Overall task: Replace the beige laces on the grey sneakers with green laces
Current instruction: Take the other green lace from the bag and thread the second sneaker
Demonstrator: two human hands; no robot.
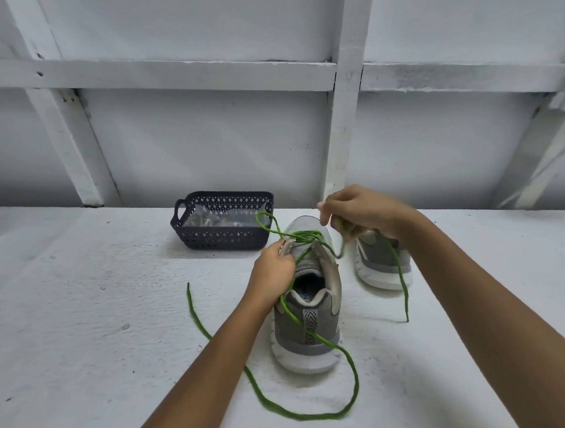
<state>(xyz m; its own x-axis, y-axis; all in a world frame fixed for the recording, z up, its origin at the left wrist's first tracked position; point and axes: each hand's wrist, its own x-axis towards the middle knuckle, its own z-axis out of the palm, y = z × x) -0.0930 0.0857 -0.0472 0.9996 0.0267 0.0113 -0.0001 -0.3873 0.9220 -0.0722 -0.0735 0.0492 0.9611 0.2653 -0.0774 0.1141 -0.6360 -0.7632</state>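
Lacing: we see a green lace (305,235) crossing the upper eyelets of the near sneaker (307,314), which stands heel toward us on the table (84,322).
Left hand (272,270): fingers curled round the sneaker's left eyelet flap, gripping it.
Right hand (359,213): raised above the toe, pinching the lace; one end hangs from it down to the table.
Tail: we follow the other end over the heel, round a loop on the table, to our left.
Second sneaker (382,264): just right of the first.
Basket (223,239): behind the sneakers, holding clear bags.
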